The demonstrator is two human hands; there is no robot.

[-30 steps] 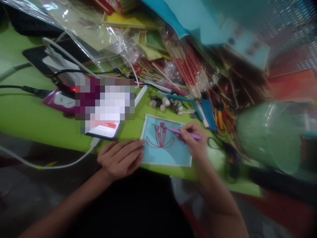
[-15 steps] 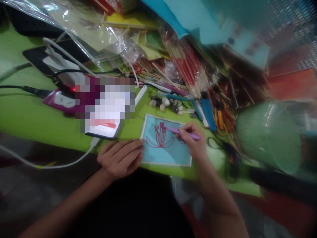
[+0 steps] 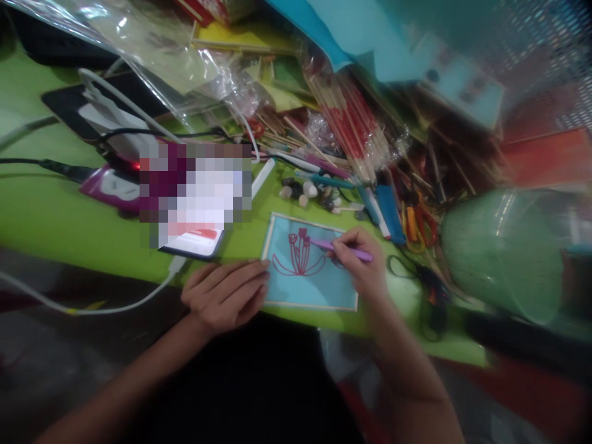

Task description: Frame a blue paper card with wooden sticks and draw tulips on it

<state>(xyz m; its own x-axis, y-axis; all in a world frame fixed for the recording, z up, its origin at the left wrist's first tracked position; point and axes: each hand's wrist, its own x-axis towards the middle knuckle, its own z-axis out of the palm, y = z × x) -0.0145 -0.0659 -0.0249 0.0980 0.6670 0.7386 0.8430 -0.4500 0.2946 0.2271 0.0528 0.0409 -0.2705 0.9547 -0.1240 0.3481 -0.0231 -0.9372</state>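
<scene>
A blue card (image 3: 287,293) with a pale border lies on the green tabletop, bearing a dark red line drawing of flowers with long curved leaves (image 3: 300,262). My right hand (image 3: 363,259) grips a purple pen (image 3: 356,251), its tip at the rightmost flower head. Part of the card's right side is hidden beneath that hand. At the card's left edge rests my left hand (image 3: 226,293), its fingers stretched out and lying close together, the fingertips touching the border; the thumb is mostly out of sight.
Left of the card lies a lit phone (image 3: 197,243), plugged into a white cable, beside a purple power strip (image 3: 111,188). Behind are pebbles (image 3: 305,190), bundled sticks (image 3: 345,117) and orange-handled scissors (image 3: 419,225). A green translucent container (image 3: 499,253) stands at right.
The pen and my right hand have barely shifted, with the tip still at the same flower head. My left hand and the card have stayed in place.
</scene>
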